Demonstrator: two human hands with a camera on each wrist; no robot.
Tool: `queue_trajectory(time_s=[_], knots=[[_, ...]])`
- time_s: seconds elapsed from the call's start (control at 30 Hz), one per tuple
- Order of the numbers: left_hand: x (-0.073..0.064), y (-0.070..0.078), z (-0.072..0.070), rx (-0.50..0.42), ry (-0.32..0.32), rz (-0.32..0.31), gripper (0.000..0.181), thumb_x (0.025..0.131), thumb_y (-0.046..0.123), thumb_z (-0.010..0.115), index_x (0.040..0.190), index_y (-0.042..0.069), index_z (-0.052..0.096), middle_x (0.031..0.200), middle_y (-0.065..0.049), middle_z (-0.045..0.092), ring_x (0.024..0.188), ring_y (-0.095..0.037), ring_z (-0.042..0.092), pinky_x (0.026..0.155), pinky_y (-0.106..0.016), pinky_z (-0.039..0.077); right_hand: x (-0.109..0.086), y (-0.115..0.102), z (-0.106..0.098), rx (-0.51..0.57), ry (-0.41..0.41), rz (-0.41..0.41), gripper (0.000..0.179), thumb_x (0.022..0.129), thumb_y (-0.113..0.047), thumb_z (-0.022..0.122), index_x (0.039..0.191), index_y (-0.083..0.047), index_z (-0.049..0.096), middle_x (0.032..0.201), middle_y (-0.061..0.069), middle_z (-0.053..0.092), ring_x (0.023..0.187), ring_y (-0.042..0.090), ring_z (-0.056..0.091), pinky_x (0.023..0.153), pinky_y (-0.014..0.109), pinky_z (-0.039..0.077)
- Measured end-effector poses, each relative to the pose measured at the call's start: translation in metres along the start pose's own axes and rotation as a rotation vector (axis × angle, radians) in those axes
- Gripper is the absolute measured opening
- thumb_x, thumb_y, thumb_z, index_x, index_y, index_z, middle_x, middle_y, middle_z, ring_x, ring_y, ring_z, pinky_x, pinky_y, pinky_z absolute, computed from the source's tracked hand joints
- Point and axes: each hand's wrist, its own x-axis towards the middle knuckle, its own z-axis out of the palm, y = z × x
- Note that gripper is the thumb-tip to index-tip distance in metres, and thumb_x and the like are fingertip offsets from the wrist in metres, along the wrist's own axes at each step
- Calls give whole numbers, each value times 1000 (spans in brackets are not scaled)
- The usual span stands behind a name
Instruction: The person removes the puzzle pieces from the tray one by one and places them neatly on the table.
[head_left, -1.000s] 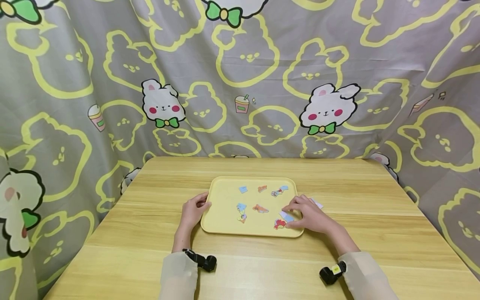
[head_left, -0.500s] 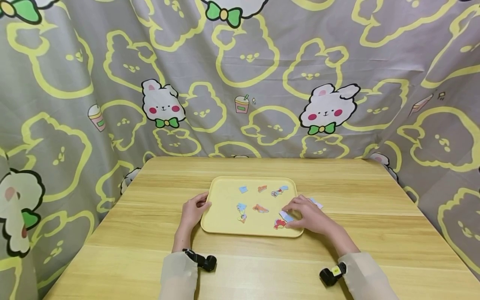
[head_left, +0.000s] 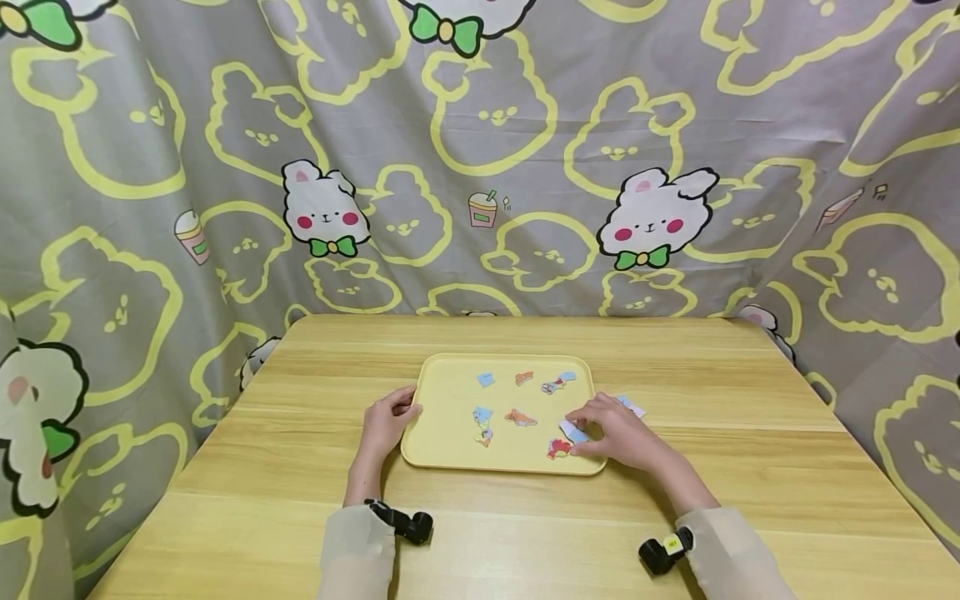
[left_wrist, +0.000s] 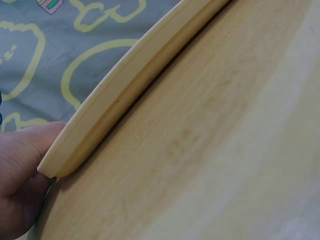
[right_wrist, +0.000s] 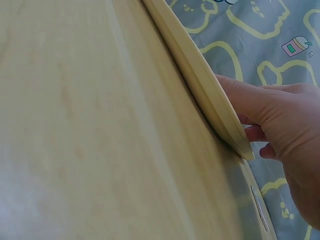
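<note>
A yellow tray (head_left: pixel 450 450) lies on the wooden table with several loose jigsaw-like picture pieces on it. My left hand (head_left: pixel 388 423) holds the tray's left edge; in the left wrist view the thumb lies over the rim (left_wrist: pixel 95 110). At the tray's right side my right hand (head_left: pixel 622 432) has its thumb and fingertips around a white-and-blue puzzle piece (head_left: pixel 573 431). Beside the thumb lies a red puzzle piece (head_left: pixel 558 448). In the right wrist view the tray's rim (right_wrist: pixel 210 95) hides the fingertips of the right hand (right_wrist: pixel 285 125) and the piece.
On the tray are an orange piece (head_left: pixel 521 417), a smaller orange one (head_left: pixel 523 377), a blue one (head_left: pixel 486 379), a blue-and-yellow group (head_left: pixel 483 425) and a multicoloured piece (head_left: pixel 558 382). Another pale-and-blue piece (head_left: pixel 632 406) lies on the table, partly behind the right hand. A patterned curtain (head_left: pixel 480 167) hangs behind.
The white-and-blue piece at the right fingertips has shifted very slightly. More of the pale-and-blue piece on the table shows beyond the right hand. The left hand and tray stay put.
</note>
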Motion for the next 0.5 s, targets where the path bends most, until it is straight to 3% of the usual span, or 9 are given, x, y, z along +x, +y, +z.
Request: queue_trajectory(time_s=[0.33,0.5], knots=[[0,1,0,0,5,0,44,89,14,71,132,6,62,114,-18,71,105,-30,67,92,-39,56,0,3,0,76,34,8,45,75,-35,84,111,-11,73,86,-11,65,80,5,47,68,20,43],[0,1,0,4,13,7,44,89,14,72,131,6,63,113,-17,72,103,-29,68,90,-38,57,0,1,0,189,72,35,45,74,-31,85,111,-9,73,85,-7,64,76,9,47,61,18,41]])
